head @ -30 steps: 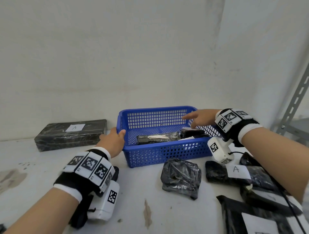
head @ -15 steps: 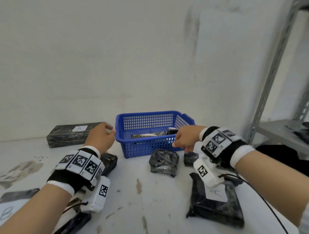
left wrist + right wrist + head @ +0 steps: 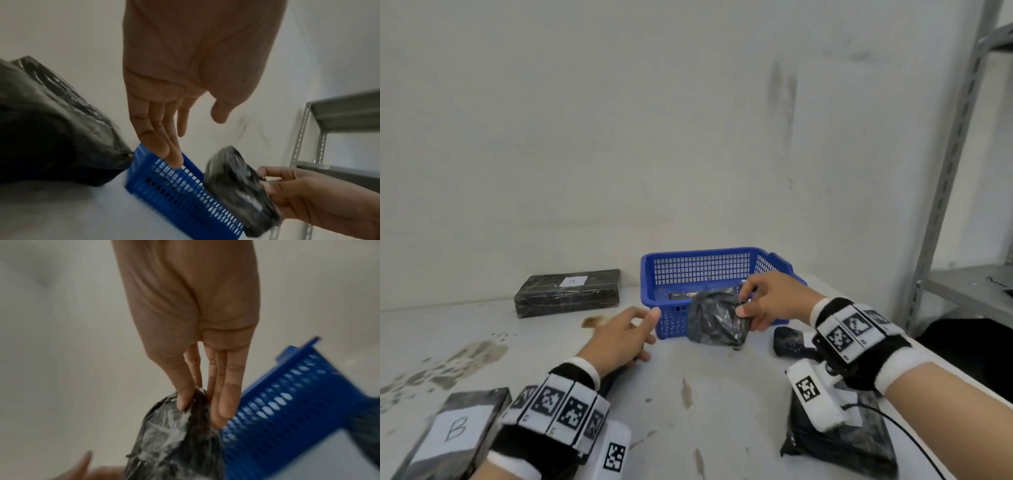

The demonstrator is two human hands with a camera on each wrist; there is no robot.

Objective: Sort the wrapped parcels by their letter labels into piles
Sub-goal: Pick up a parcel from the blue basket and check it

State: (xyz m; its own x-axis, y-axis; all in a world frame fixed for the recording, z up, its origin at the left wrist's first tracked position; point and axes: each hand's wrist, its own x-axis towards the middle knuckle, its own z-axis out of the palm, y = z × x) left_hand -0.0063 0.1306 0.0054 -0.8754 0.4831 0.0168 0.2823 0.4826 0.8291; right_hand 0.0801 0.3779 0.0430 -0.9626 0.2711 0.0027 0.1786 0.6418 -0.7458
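Note:
My right hand [image 3: 760, 306] pinches the right edge of a small black wrapped parcel [image 3: 717, 318], lifted in front of the blue basket [image 3: 674, 322]; the right wrist view shows thumb and fingers [image 3: 224, 404] clamped on its crinkled plastic [image 3: 174, 434]. No label shows on this parcel. My left hand [image 3: 625, 334] hovers open to its left, fingers straight [image 3: 164, 142], holding nothing. A long parcel labelled A [image 3: 566, 293] lies by the wall. A parcel labelled B [image 3: 453, 431] lies at the bottom left.
More black parcels lie under my right wrist [image 3: 839, 442] and beside the basket [image 3: 789, 341], and one stays inside the basket [image 3: 685, 294]. A grey metal shelf [image 3: 962, 294] stands at the right. The white table [image 3: 705, 394] is stained at left.
My right hand has picked up the small black parcel from the table in front of the basket. My left hand has left the basket's corner and moved toward the parcel.

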